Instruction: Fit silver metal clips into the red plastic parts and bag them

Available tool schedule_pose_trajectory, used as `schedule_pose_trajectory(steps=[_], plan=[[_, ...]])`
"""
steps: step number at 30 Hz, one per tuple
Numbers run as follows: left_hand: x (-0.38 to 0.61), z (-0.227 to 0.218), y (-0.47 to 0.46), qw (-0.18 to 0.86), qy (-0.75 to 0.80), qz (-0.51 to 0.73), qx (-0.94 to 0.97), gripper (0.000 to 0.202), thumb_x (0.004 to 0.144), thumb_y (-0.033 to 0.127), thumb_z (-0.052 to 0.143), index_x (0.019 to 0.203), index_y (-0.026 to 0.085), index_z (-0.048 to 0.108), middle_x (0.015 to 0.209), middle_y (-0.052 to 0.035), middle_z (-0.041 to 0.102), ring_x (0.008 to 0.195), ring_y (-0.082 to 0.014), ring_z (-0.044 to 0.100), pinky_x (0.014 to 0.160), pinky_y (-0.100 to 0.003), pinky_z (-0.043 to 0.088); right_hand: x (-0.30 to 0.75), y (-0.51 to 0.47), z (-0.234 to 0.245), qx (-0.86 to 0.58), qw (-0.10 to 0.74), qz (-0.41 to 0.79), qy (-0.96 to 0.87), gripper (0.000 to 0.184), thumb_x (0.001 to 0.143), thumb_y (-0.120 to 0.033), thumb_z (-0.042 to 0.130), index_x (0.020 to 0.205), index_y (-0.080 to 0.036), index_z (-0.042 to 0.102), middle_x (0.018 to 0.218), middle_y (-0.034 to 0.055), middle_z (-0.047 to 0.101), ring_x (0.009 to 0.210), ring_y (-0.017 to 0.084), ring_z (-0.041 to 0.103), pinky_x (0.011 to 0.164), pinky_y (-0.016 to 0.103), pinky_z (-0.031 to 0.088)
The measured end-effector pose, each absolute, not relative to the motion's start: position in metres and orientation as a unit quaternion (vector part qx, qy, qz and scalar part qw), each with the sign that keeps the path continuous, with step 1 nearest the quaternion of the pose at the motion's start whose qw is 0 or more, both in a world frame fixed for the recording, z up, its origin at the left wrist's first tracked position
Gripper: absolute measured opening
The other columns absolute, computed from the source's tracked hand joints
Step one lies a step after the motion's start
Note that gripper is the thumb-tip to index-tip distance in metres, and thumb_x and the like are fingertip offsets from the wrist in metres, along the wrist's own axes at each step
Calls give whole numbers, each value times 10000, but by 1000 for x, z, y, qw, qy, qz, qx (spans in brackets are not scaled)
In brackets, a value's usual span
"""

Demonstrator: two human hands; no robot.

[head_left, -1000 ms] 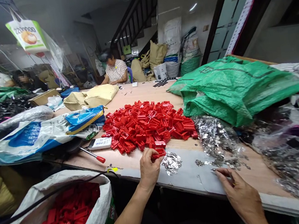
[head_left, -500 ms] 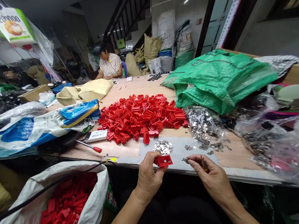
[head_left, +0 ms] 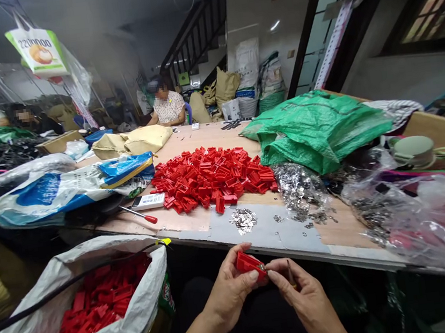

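My left hand pinches a small red plastic part below the table's near edge. My right hand meets it from the right, its fingertips pressed against the part's end where a tiny metal piece shows, and a thin stick-like tool lies under its fingers. On the table beyond lie a big pile of the same red parts, a small heap of silver metal pieces and a larger heap.
A white sack of red parts stands at my lower left. A red-handled screwdriver, a white box, bags, a green sack and clear plastic bags crowd the table. A person sits at the far end.
My left hand took a red part from the pile and drew it back below the table edge. My right hand came from the metal pieces to meet it.
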State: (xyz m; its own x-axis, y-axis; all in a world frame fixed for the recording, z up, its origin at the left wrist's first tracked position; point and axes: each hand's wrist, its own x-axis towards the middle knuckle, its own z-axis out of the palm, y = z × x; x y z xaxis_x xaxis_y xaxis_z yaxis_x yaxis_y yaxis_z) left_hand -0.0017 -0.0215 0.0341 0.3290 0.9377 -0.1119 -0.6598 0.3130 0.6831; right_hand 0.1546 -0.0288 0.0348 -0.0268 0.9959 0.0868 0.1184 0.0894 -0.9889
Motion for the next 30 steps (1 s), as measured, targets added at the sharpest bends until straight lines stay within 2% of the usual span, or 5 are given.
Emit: schedule_pose_trajectory(steps=[5, 11, 17, 25, 30], plan=[[1, 31, -35, 779, 242, 533, 225, 597, 733, 113, 724, 1261, 215, 466, 856, -31, 657, 804, -158, 646, 853, -374, 484, 155, -43, 24, -508, 496, 478, -518, 307, 762, -494, 675, 794, -191, 644, 661, -4, 598, 489, 93, 451, 410, 194, 342], [3, 20, -48, 811, 271, 490, 173, 594, 741, 108, 661, 1282, 230, 448, 994, -49, 646, 754, -144, 655, 710, -281, 482, 153, -56, 17, -504, 500, 500, -496, 331, 744, -520, 690, 795, -195, 650, 616, -25, 555, 453, 68, 374, 394, 184, 302], [4, 18, -51, 817, 298, 469, 156, 590, 728, 110, 589, 1272, 229, 393, 941, -61, 668, 590, -102, 616, 566, -214, 411, 150, -64, 18, -498, 492, 490, -519, 299, 741, -500, 695, 741, -204, 656, 665, 4, 621, 567, 123, 524, 475, 193, 413], [-2, 19, -50, 847, 284, 433, 122, 549, 729, 125, 568, 1244, 223, 405, 823, -31, 655, 542, -111, 615, 545, -206, 407, 143, -66, 27, -483, 491, 476, -547, 305, 773, -503, 655, 787, -200, 684, 722, 27, 680, 675, 177, 624, 631, 241, 512], [-9, 20, -54, 858, 259, 430, 106, 502, 740, 111, 622, 1204, 222, 466, 922, -41, 660, 575, -101, 628, 578, -204, 438, 141, -71, 27, -484, 486, 463, -562, 292, 792, -484, 640, 813, -195, 681, 777, 34, 691, 740, 191, 648, 690, 255, 524]])
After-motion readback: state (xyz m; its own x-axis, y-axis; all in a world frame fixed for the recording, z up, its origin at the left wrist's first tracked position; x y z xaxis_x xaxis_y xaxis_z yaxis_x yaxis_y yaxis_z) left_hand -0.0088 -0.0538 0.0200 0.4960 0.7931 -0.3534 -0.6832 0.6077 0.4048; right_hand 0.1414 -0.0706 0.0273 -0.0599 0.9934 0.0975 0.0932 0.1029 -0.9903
